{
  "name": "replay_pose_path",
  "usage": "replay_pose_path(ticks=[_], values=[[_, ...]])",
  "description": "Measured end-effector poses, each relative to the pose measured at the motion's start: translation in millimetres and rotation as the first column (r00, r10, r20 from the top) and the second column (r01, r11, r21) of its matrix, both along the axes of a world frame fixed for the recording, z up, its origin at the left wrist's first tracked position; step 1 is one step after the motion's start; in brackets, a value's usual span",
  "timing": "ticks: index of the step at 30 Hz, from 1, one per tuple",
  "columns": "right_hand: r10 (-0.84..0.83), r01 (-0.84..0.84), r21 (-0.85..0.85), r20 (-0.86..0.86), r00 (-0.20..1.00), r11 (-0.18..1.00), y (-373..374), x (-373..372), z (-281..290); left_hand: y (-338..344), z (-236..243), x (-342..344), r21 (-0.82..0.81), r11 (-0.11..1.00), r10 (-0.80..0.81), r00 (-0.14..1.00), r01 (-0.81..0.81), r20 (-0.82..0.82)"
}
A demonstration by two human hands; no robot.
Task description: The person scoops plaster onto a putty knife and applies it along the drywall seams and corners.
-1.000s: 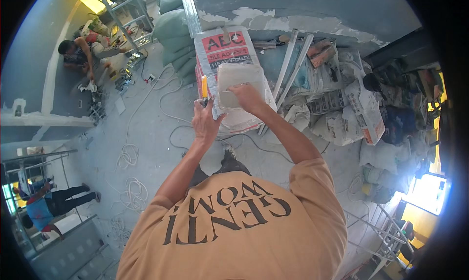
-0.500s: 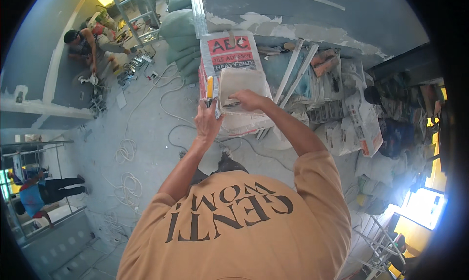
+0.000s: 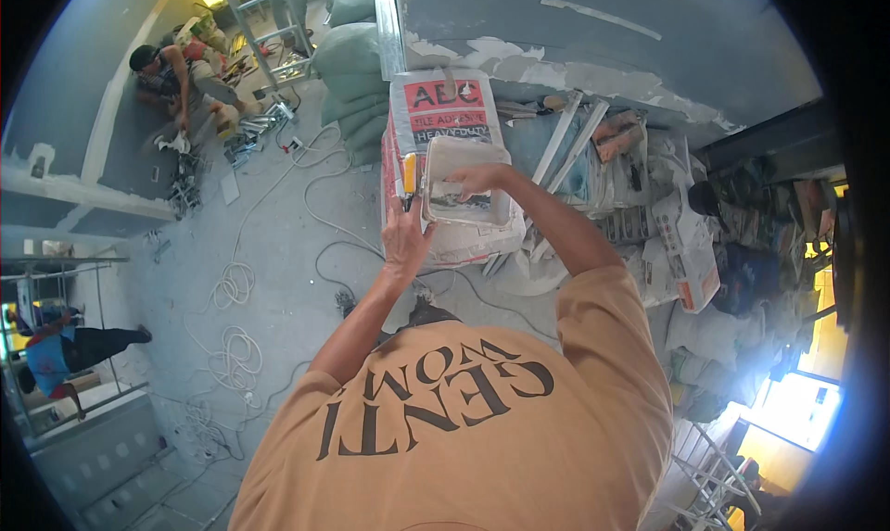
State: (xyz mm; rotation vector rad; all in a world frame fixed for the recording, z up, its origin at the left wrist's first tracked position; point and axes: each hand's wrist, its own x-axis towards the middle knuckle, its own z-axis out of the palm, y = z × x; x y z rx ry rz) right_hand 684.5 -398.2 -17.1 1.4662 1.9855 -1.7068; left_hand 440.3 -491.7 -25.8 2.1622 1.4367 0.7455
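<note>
Apparently light and stiff, perhaps slick with dust, the tub (image 3: 466,153) sits on a sack (image 3: 447,100); we'd hold it by opposite walls. Our left grip (image 3: 405,240) clasps a yellow tool (image 3: 409,173) beside it; our right grip (image 3: 479,179) is inside, contents unclear, closure we cannot tell.

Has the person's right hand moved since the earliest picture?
Yes: against the red-printed bag, the right hand has shifted away from the person, toward the bag's far end.

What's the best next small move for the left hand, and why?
Perhaps brace the pale tub more firmly with the left hand: the right hand reaches into it, while the left, holding a yellow-handled tool, is at its near-left corner.
</note>
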Motion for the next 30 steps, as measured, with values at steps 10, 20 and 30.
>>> replay_pose_path(ticks=[10,20,30], values=[[-0.393,0.391,-0.038,-0.097,0.914,0.92,23,36,65,9,24,-24,0.043,0.998,-0.042,0.996,0.038,0.08],[-0.605,0.675,-0.109,-0.563,0.563,0.73,-14,72,134,71,50,-68,-0.027,0.993,0.1,0.667,-0.119,0.739],[-0.46,0.874,-0.02,-0.856,0.236,0.485,-37,27,241,112,55,22,-0.56,0.457,0.598,0.227,0.692,0.769]])
